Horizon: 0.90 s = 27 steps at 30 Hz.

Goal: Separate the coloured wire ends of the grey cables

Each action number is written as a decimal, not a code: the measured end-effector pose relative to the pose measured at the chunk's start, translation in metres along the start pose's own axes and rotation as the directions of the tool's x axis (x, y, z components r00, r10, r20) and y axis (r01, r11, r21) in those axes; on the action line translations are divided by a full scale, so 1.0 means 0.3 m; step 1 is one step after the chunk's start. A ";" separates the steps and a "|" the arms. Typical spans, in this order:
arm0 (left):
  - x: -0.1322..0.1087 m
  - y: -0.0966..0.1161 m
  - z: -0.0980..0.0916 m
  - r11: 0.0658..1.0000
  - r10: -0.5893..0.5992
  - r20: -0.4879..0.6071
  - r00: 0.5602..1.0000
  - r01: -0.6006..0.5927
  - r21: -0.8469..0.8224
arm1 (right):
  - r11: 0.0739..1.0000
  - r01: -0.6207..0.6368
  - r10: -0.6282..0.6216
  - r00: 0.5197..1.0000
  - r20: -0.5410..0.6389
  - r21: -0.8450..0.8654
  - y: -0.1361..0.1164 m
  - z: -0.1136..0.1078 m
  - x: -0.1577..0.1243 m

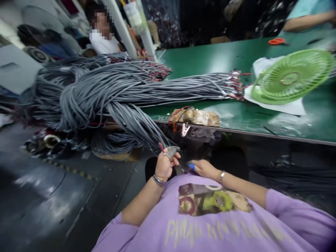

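My left hand point(165, 165) is closed around the end of a grey cable, where a grey piece point(172, 151) and a bit of red wire point(161, 147) show at the fingers. The cable's bundle point(141, 124) hangs over the table edge down to this hand. Close by on the right, in front of my shirt, my right hand point(206, 169) has its fingers drawn together. Something blue point(192, 167) shows at its fingertips. A thin dark thing lies between the hands, too blurred to name, and what the right fingers hold cannot be made out.
A large pile of grey cables point(86, 87) covers the left of the green table point(196, 56). A taped cardboard piece point(202, 117) and a pink clip point(185, 129) sit at the front edge. Farther right are a green fan point(291, 77) and orange-handled scissors point(277, 41). Other people sit beyond.
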<state>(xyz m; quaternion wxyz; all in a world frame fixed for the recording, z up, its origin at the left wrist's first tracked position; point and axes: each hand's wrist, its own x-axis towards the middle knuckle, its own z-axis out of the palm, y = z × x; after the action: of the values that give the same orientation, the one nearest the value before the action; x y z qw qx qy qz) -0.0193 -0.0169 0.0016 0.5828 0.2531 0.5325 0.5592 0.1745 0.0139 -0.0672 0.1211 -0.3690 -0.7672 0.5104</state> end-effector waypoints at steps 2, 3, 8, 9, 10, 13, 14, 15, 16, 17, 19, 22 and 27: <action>-0.005 -0.011 0.010 1.000 -0.001 0.005 1.000 0.001 0.006 | 1.000 0.009 -0.007 0.998 -0.058 0.029 0.001 -0.033 -0.007; -0.008 -0.017 0.015 1.000 0.000 0.006 1.000 0.000 0.020 | 0.998 0.018 -0.011 0.994 -0.107 0.067 -0.017 -0.049 -0.008; -0.011 -0.043 0.027 0.984 0.060 0.030 0.998 -0.064 0.169 | 0.979 0.184 -0.159 0.959 -0.234 0.087 -0.226 -0.103 0.025; -0.008 -0.044 0.027 0.976 0.090 0.039 0.995 -0.096 0.196 | 0.979 0.191 -0.173 0.962 -0.213 0.066 -0.270 -0.104 0.041; -0.005 -0.042 0.027 0.965 0.133 0.041 0.990 -0.139 0.224 | 0.981 0.189 -0.178 0.967 -0.183 0.041 -0.307 -0.102 0.059; -0.005 -0.030 0.024 0.894 0.305 0.022 0.952 -0.295 0.336 | 0.976 0.198 -0.217 0.938 -0.271 -0.094 -0.363 -0.087 0.111; -0.009 -0.026 0.021 0.874 0.333 0.027 0.943 -0.319 0.366 | 0.976 0.206 -0.217 0.929 -0.299 -0.071 -0.362 -0.082 0.124; -0.015 -0.024 0.016 0.868 0.326 0.044 0.944 -0.318 0.381 | 0.979 0.204 -0.191 0.930 -0.314 0.008 -0.353 -0.079 0.133; -0.023 -0.024 0.009 0.877 0.283 0.077 0.956 -0.291 0.383 | 0.973 0.190 -0.143 0.939 -0.312 0.128 -0.336 -0.076 0.139; -0.031 -0.025 0.001 0.895 0.217 0.114 0.970 -0.244 0.372 | 0.948 0.164 -0.081 0.953 -0.292 0.273 -0.314 -0.073 0.141; -0.045 -0.032 -0.016 0.921 0.096 0.182 0.979 -0.157 0.357 | 0.841 0.091 0.030 0.976 -0.214 0.534 -0.267 -0.068 0.136; -0.053 -0.035 -0.031 0.930 0.023 0.219 0.975 -0.101 0.354 | 0.673 0.009 0.095 0.991 -0.098 0.739 -0.223 -0.064 0.119; -0.041 -0.004 -0.012 0.904 -0.055 0.260 0.964 -0.062 0.422 | 0.698 0.033 0.046 0.995 -0.090 0.716 -0.252 -0.092 0.113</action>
<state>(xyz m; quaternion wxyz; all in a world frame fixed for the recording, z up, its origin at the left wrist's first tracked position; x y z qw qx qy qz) -0.0198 -0.0297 0.0035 0.5785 0.4479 0.5583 0.3911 0.1328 0.0409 0.0048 0.2919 -0.3208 -0.5000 0.7496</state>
